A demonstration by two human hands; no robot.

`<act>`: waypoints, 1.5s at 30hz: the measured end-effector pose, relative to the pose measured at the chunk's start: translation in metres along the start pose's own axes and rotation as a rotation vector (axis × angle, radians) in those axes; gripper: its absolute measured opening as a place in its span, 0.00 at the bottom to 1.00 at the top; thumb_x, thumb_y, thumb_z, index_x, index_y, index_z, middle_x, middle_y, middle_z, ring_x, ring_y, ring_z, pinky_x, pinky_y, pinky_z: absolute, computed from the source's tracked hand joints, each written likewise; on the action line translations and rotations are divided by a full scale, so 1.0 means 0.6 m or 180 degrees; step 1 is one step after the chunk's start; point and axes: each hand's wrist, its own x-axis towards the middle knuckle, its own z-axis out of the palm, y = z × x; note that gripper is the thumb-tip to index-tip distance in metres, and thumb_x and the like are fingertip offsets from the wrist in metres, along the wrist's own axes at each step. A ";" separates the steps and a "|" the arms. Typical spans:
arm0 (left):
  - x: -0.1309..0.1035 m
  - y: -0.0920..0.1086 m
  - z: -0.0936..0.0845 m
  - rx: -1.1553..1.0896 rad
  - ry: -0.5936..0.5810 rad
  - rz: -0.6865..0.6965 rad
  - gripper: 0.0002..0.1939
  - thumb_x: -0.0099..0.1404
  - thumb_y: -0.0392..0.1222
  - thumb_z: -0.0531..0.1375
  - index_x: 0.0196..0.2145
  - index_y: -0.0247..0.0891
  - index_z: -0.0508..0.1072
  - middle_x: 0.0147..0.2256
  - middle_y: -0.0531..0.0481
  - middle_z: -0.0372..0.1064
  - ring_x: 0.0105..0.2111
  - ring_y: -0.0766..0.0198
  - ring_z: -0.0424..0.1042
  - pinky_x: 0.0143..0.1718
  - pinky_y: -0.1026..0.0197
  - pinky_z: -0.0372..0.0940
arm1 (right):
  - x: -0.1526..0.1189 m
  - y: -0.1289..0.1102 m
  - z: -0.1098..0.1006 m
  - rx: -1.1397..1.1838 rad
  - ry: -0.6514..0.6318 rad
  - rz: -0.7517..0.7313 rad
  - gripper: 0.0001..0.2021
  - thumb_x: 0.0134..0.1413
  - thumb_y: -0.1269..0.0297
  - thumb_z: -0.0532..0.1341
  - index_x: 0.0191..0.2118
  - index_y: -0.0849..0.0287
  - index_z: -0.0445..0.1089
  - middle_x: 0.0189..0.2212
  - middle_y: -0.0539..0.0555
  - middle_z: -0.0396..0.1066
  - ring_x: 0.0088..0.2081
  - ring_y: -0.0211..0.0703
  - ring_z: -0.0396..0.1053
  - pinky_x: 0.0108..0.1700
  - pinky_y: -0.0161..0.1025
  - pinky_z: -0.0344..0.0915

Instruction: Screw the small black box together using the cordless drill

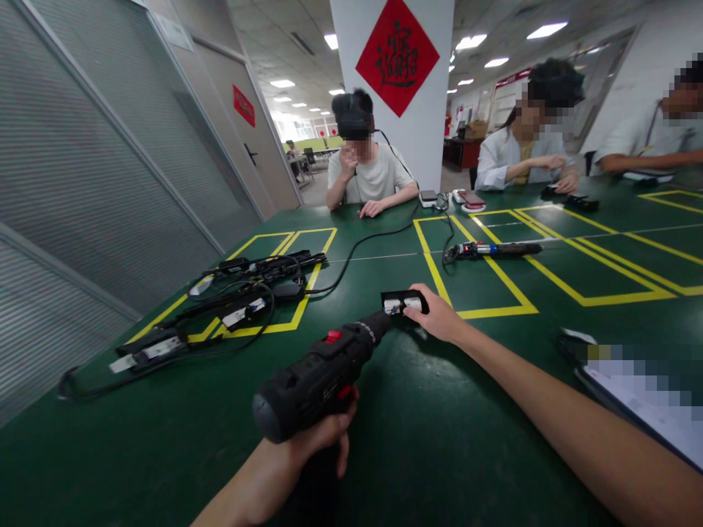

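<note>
From the head view, the left hand [324,438] is wrapped around the grip of a black cordless drill with red switches [315,380]. The right hand [436,315] grasps a small black rectangular part with white labels [403,302] above the table, at the drill's tip; whether tip and part touch, I cannot tell.

The surface is a broad dark-green table [428,446] marked with yellow tape rectangles [497,313]. Black cabled devices [247,293] lie at the left, and a slim black-and-blue tool [497,249] lies beyond the right hand. Behind stand a white pillar [348,44] bearing a red diamond-shaped sign [398,58], a grey door [242,110] and seated people in headsets [373,172].
</note>
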 end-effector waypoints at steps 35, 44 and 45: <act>0.005 -0.003 0.001 0.0144 0.0054 -0.0010 0.15 0.62 0.47 0.55 0.42 0.33 0.65 0.20 0.52 0.67 0.22 0.62 0.67 0.28 0.57 0.61 | -0.001 -0.004 -0.002 -0.0006 -0.0045 -0.0010 0.19 0.51 0.59 0.58 0.49 0.56 0.58 0.37 0.52 0.67 0.36 0.42 0.65 0.37 0.39 0.60; 0.006 -0.016 -0.003 0.0110 0.0194 -0.0049 0.21 0.60 0.48 0.56 0.48 0.35 0.63 0.29 0.47 0.72 0.21 0.63 0.68 0.31 0.56 0.62 | 0.000 -0.003 -0.001 -0.0008 -0.0038 -0.0008 0.19 0.51 0.58 0.58 0.49 0.56 0.58 0.37 0.52 0.67 0.35 0.41 0.65 0.37 0.38 0.60; 0.005 -0.014 -0.003 0.0098 0.0175 -0.0037 0.21 0.60 0.48 0.56 0.48 0.35 0.63 0.29 0.47 0.72 0.21 0.63 0.68 0.31 0.56 0.62 | 0.000 -0.004 -0.002 0.0003 -0.0049 0.0002 0.19 0.51 0.58 0.58 0.49 0.56 0.58 0.37 0.52 0.67 0.35 0.42 0.65 0.37 0.38 0.60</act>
